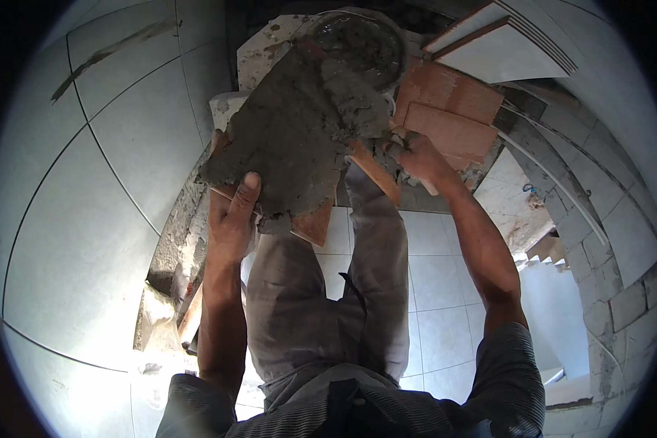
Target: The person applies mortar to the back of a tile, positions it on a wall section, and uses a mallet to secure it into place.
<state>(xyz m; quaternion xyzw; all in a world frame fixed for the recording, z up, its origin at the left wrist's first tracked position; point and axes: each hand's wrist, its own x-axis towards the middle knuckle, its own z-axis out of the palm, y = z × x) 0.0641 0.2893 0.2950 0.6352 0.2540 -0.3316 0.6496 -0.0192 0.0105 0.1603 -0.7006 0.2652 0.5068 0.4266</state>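
My left hand (pixel 233 219) grips the lower left edge of a reddish-backed tile (pixel 315 225), its thumb lying on top. Wet grey mortar (pixel 292 146) covers most of the tile, which I hold tilted above my knees. At the tile's right side, my right hand (pixel 418 157) is closed around the handle of a trowel (pixel 431 188); the handle's pale end sticks out below the fist. Mortar coats or hides the trowel's blade, so its outline is hard to make out against the spread layer.
A round bucket of mortar (pixel 361 47) stands beyond the tile. Right of it lie reddish tiles (pixel 449 109), with a stack of white-faced tiles (pixel 504 55) farther back. Large pale tiles (pixel 87 204) cover the left wall. Bare blocks (pixel 598 314) and a thin pipe (pixel 551 182) are at right.
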